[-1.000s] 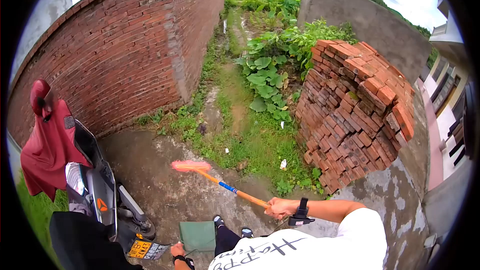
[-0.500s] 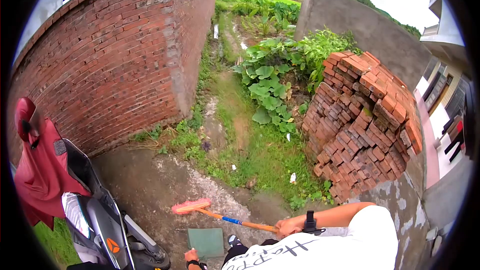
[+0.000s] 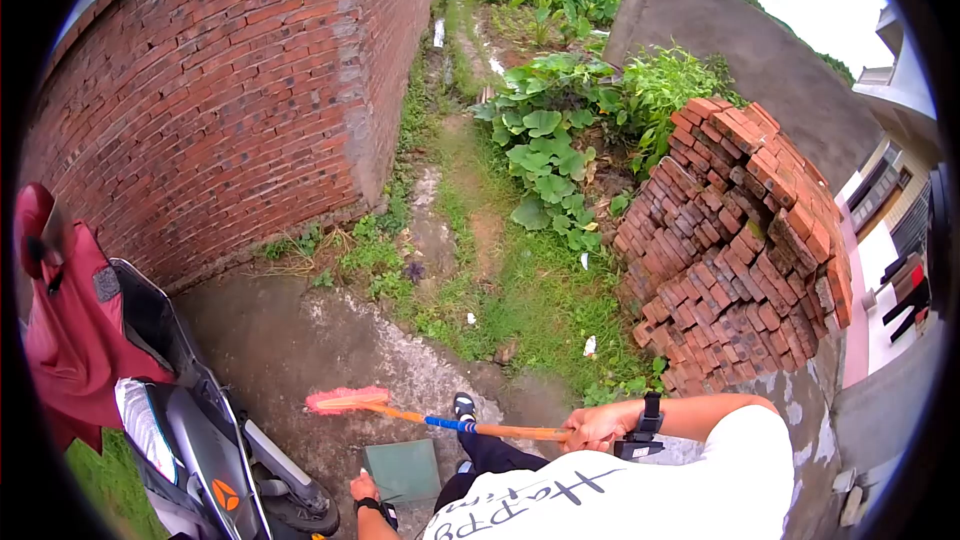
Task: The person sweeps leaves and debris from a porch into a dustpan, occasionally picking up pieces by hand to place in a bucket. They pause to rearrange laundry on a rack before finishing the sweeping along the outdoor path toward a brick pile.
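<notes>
In the head view my right hand (image 3: 596,427) is closed around the wooden handle of a broom (image 3: 520,432). The handle has a blue band, and its pink-orange bristle head (image 3: 345,399) points left above the concrete. Low in the view, my left hand (image 3: 365,488) is curled closed beside the green, flat, square dustpan (image 3: 403,471). The dustpan's handle is hidden, apparently within that hand's grip. One sandalled foot (image 3: 464,406) is forward, just beyond the broom handle.
A scooter (image 3: 215,450) with a red cover (image 3: 85,340) stands close on the left. Behind it rises a brick wall (image 3: 230,110). Stacked bricks (image 3: 730,270) are at right. A grassy path (image 3: 485,230) runs ahead beside leafy plants (image 3: 545,155), with white scraps (image 3: 590,346) on the grass.
The broom has shifted left, its head now nearer the scooter. The dustpan and left hand have moved slightly left and up in view. A foot has stepped forward, and the camera has tilted down.
</notes>
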Action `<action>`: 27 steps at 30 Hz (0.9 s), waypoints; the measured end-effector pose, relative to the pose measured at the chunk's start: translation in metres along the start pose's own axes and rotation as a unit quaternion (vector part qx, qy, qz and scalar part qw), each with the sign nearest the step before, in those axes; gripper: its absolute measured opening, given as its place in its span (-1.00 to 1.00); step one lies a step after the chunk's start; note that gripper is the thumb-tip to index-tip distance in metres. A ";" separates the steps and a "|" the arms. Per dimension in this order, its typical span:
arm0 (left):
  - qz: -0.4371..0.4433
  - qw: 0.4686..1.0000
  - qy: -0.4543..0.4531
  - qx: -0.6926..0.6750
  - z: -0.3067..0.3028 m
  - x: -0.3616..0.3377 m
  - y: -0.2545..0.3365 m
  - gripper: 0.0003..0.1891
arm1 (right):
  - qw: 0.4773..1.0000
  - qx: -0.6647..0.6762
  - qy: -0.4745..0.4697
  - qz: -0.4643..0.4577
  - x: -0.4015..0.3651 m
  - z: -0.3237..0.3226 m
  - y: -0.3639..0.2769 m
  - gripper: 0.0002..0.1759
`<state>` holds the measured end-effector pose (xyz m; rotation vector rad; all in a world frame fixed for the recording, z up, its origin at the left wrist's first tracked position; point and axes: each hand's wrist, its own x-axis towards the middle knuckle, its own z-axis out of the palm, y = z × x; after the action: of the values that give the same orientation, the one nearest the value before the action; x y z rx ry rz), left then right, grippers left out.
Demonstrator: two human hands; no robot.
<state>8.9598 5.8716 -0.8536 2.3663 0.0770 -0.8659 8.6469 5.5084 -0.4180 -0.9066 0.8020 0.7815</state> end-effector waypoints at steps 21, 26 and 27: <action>0.050 0.998 0.049 -0.003 -0.058 0.160 0.180 -0.65 | 0.988 -0.014 0.091 -0.123 0.138 -0.101 -0.203 -0.95; 0.163 0.980 0.057 0.095 -0.055 0.208 0.221 -0.69 | 0.983 -0.027 0.133 -0.120 0.185 -0.091 -0.247 -0.82; 0.203 0.969 0.067 0.127 -0.057 0.216 0.229 -0.70 | 0.985 -0.016 0.129 -0.113 0.196 -0.092 -0.253 -0.83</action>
<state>9.2192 5.6861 -0.8286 2.5421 -0.4747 -0.5430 8.9294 5.3715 -0.5284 -1.1213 0.8945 0.4857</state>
